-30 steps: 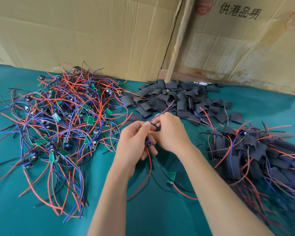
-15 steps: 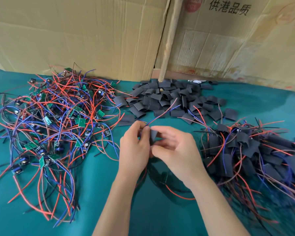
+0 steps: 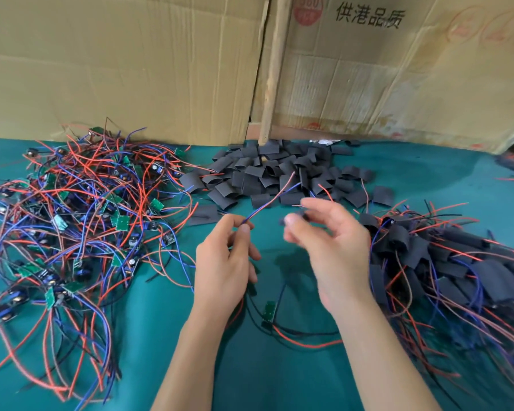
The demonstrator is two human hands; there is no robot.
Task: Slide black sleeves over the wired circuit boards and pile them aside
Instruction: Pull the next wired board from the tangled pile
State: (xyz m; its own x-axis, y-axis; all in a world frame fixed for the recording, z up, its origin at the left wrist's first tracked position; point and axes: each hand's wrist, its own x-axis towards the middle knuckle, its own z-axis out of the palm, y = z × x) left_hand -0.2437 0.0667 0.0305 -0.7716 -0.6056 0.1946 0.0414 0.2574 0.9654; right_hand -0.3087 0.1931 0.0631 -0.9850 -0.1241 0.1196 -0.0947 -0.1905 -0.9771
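Wires (image 3: 269,200), red and blue, run far-right from the left hand (image 3: 224,259), which pinches them; their board (image 3: 269,311) lies near, between the wrists. Right hand (image 3: 328,241), blurred, pinches a sleeve (image 3: 301,216). Loose sleeves (image 3: 279,173) lie beyond, bare boards (image 3: 80,215) left, sleeved ones (image 3: 445,256) right on the desk (image 3: 161,321).

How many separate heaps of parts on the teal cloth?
3. Tangle of unsleeved green circuit boards with red and blue wires at left; pile of loose black flat sleeves at back centre; pile of black-sleeved wired boards at right. More wires peek in at the far right edge.
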